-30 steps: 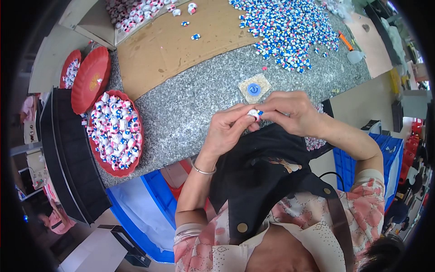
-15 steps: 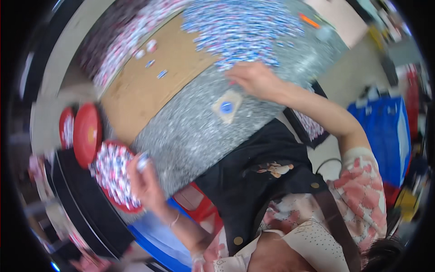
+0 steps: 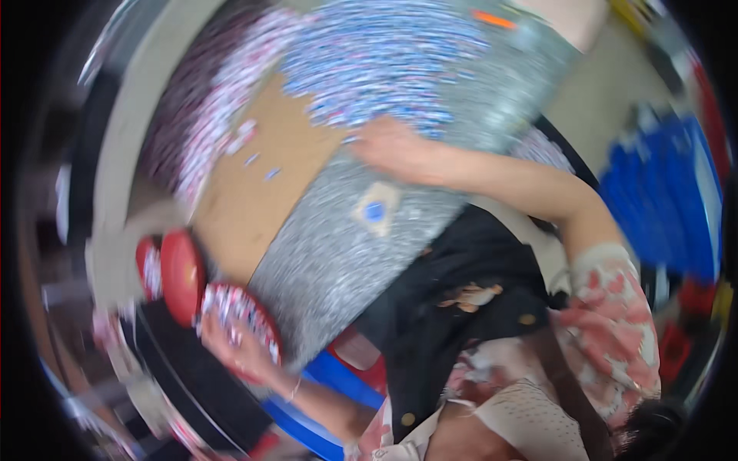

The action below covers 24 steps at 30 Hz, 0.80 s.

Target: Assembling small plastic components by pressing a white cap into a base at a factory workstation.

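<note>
My left hand is over a red bowl heaped with small white, red and blue pieces. Its fingers reach in among these pieces, and motion smears them. At the near edge of a large spread of small blue-and-white pieces, my right hand is bent down toward the grey speckled tabletop. Blur hides its fingertips and anything between them. Just below that hand, a round blue piece sits on a beige square.
Brown cardboard covers the table's left part, with a few loose pieces on it. Red-and-white pieces are massed beyond it. A red lid or plate leans beside the bowl. An orange tool lies far off. Blue bags stand at right.
My left hand has come down into the bowl's pieces. My right hand has shifted left along the spread's near edge. The whole view has turned a little.
</note>
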Each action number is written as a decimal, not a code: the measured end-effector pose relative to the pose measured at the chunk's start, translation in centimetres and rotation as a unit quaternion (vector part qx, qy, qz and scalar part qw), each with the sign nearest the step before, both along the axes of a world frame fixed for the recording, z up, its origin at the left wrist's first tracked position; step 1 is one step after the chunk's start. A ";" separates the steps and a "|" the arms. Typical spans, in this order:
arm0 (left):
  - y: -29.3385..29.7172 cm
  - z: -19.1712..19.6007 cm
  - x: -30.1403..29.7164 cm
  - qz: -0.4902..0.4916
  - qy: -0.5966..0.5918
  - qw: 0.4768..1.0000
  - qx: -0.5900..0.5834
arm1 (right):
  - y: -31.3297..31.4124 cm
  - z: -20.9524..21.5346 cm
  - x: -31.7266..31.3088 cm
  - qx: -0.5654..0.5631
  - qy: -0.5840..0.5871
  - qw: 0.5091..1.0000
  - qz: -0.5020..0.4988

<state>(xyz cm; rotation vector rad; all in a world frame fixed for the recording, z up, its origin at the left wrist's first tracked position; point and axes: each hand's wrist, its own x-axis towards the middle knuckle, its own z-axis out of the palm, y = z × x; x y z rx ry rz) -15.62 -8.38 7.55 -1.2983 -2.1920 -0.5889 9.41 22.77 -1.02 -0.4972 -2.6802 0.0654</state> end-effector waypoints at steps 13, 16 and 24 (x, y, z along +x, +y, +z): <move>17.1 -1.3 4.9 -0.235 -0.349 0.899 0.125 | -0.9 3.0 1.5 -0.035 -0.008 0.996 0.082; 18.4 -1.6 5.3 -0.251 -0.357 0.892 0.118 | -1.4 3.4 2.9 -0.126 0.025 0.989 0.073; 21.0 -8.1 -4.8 -0.084 -0.283 0.952 0.084 | -3.8 4.0 7.3 -0.202 -0.005 0.979 0.016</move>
